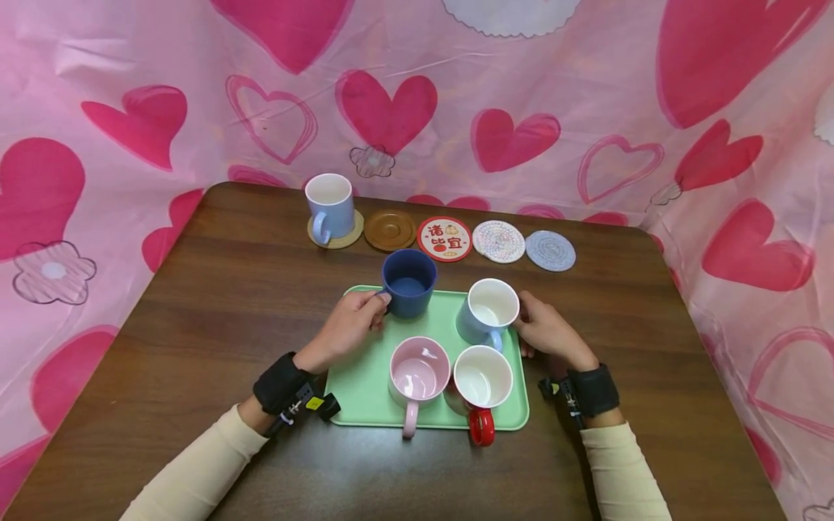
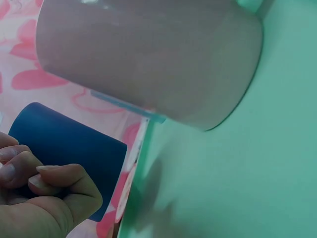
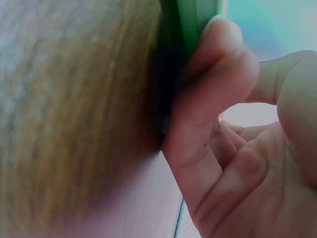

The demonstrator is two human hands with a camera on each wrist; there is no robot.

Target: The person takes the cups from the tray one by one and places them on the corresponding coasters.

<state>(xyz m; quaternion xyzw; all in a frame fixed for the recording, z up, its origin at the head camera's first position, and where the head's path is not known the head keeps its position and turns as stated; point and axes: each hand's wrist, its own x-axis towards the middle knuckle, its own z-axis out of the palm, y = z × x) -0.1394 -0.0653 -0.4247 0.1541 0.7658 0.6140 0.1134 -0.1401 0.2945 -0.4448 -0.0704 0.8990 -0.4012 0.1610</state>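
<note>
Mugs on the tray: how they'll handle

We've got our left hand (image 1: 352, 322) pinching the handle of the navy mug (image 1: 408, 282), at 11 o'clock on the green tray (image 1: 365, 383). Our right hand (image 1: 550, 331) curls round the tray's edge beside the pale blue mug (image 1: 487, 312) at 2 o'clock. Probably ceramic: stiff, glossy, a bit slippery, chips easily. Handle's the safest hold.
</note>
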